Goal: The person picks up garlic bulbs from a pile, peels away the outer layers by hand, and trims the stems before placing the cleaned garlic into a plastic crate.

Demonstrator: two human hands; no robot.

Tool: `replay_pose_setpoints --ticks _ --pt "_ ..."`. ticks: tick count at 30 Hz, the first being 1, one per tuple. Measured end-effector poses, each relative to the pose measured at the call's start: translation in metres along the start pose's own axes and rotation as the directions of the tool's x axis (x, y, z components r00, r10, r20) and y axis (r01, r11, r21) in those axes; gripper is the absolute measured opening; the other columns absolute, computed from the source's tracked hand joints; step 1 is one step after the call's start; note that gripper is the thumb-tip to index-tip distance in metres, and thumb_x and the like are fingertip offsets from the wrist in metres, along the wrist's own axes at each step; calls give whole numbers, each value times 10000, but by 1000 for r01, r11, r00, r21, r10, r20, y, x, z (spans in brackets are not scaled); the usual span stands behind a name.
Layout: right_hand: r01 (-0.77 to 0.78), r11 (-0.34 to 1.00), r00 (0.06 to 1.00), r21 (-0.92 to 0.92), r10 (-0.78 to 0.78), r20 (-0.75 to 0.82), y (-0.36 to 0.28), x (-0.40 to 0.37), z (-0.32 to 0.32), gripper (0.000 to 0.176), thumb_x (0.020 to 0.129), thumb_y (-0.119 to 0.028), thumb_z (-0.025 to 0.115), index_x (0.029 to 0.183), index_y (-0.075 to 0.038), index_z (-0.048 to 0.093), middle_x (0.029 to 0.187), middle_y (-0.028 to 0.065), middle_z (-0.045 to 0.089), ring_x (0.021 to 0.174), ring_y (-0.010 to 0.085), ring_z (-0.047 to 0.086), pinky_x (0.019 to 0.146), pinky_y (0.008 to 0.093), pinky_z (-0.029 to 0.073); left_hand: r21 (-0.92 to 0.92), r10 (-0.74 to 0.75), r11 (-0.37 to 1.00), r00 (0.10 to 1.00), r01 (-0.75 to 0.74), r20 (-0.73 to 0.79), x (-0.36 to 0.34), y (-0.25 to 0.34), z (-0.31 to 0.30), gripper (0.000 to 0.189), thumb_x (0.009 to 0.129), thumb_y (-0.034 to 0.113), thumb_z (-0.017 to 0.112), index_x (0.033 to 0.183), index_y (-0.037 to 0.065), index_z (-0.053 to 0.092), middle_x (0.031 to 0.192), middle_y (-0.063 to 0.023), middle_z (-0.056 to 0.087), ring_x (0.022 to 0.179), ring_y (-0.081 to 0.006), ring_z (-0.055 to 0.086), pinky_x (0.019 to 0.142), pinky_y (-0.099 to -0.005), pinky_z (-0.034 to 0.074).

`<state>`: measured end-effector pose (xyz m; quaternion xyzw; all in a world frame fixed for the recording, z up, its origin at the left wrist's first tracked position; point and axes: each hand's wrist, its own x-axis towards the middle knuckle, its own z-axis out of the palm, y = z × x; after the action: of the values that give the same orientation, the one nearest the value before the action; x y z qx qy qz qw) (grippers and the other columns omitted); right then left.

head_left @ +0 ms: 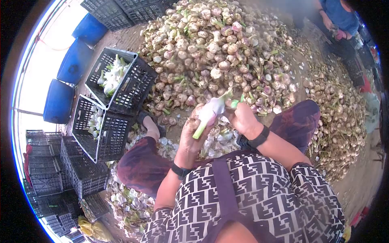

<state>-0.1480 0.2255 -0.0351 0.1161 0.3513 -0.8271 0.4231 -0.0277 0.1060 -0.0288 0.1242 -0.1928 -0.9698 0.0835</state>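
Observation:
My left hand (189, 133) is wrapped round a fresh garlic bulb (213, 108) with a pale purple-white skin. Its cut green stem (199, 130) points down toward me. At the far side of the bulb, a loose flap of skin (224, 98) sticks up. My right hand (246, 120) is closed against the bulb's right side, its fingertips pinched at the loose skin. Something bright green (235, 103) shows at those fingertips; I cannot make out what it is. Beneath both hands, peeled skins (221, 141) lie between my legs.
A large heap of unpeeled garlic (214, 44) rises in front. At the left, two tilted black crates (135, 83) hold white bulbs. Stacked crates (83, 168) and blue barrels (58, 101) stand farther left. More garlic (338, 121) covers the right floor. Another person (342, 20) sits at the upper right.

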Motion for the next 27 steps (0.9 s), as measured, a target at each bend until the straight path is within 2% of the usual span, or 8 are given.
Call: replay_pose_setpoints --ticks 5,6,8,10,13,15,18,27 --pt "142 986 982 87 -129 -142 -29 48 -46 204 895 -67 429 1080 -24 505 953 128 600 815 235 603 652 348 532 6 -54 999 997 54 49 -12 5 -12 537 672 184 725 1135 88 469 1096 -74 532 1047 -237 516 892 -379 426" --pt "112 860 989 -498 -146 -30 -29 43 -44 231 886 -78 445 1103 -15 492 935 143 603 798 243 607 654 349 530 69 -3 998 1000 2 18 -12 3 -16 500 694 194 712 1125 90 481 1089 -70 541 1036 -231 521 885 -374 429" --pt "128 -177 992 -976 4 129 -22 20 -37 299 867 -99 475 1148 3 467 897 175 609 763 259 614 659 351 524 200 110 975 993 -101 -36 -8 -2 -29 426 736 215 685 1104 95 506 1075 -63 560 1014 -217 532 870 -364 434" --pt "221 -531 958 -818 276 80 -1 -3 -34 582 781 -140 588 1295 -9 348 852 232 608 789 331 612 703 380 493 -75 35 996 977 -52 -209 -6 1 -26 291 820 248 595 1063 96 545 1054 -53 577 984 -186 540 862 -349 427" --pt "433 -237 900 -870 62 431 2 -14 -3 429 770 -66 563 1189 -33 476 906 201 613 834 327 607 725 362 480 -16 65 997 974 -70 -216 0 2 -28 284 848 282 547 1058 92 540 1030 -45 570 975 -174 531 860 -337 422" --pt "668 18 718 -744 -276 639 7 -12 11 336 756 -38 556 1091 -24 556 899 184 612 836 323 604 725 354 474 12 56 998 981 -55 -184 0 0 -25 283 848 287 546 1047 87 528 1016 -39 559 950 -180 536 836 -326 434" --pt "659 63 731 -750 -292 617 8 -12 21 224 703 -4 552 921 8 605 859 166 601 808 337 589 703 361 468 -34 30 999 973 -39 -228 4 -4 -17 252 881 293 513 1013 78 509 986 -56 538 905 -197 534 796 -319 445" --pt "675 -436 565 -595 -213 797 11 -13 18 109 706 -82 548 797 -30 519 733 104 546 744 289 562 625 362 472 68 43 997 959 -25 -279 5 -8 -28 229 899 276 498 984 66 533 957 -75 549 892 -191 525 776 -329 439"
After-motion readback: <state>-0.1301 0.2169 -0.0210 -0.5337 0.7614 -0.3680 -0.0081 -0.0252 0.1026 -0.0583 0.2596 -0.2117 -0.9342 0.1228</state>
